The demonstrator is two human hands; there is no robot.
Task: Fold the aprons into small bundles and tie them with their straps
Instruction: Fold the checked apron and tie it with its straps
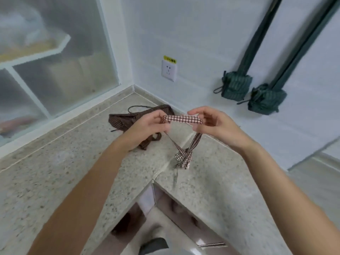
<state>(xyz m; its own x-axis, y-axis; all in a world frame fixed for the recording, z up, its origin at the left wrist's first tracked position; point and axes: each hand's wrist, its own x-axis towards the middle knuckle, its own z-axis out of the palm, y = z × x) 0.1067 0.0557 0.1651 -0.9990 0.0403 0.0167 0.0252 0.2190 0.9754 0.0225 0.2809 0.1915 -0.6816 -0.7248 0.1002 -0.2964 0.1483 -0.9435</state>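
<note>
Both hands are up in the middle of the frame, a bit apart, with a red-and-white checked strap [182, 119] stretched flat between them: the left hand [147, 124] pinches one end and the right hand [211, 124] has its fingers curled round the other. Below the hands the two tails of that strap drop down and meet in a knotted tangle [183, 157] hanging just above the speckled stone counter [55, 172]. I honestly can't see the body of a checked apron anywhere, only strap, so I can't say if it's a folded bundle out of view or what. Just behind the left hand, toward the corner of the counter, a brown striped apron [127, 120] lies crumpled and loose with its cord trailing, so that one looks not yet folded or tied. Over at the upper right, two green striped bundles [236, 85] sit side by side against the white wall, each wrapped up with its strap, so those look done. My count: two finished green ones, one brown one waiting, one checked strap in hand, two hands. So I'd guess roughly halfway or a bit past. Also one wall socket [168, 69] above the corner.
</note>
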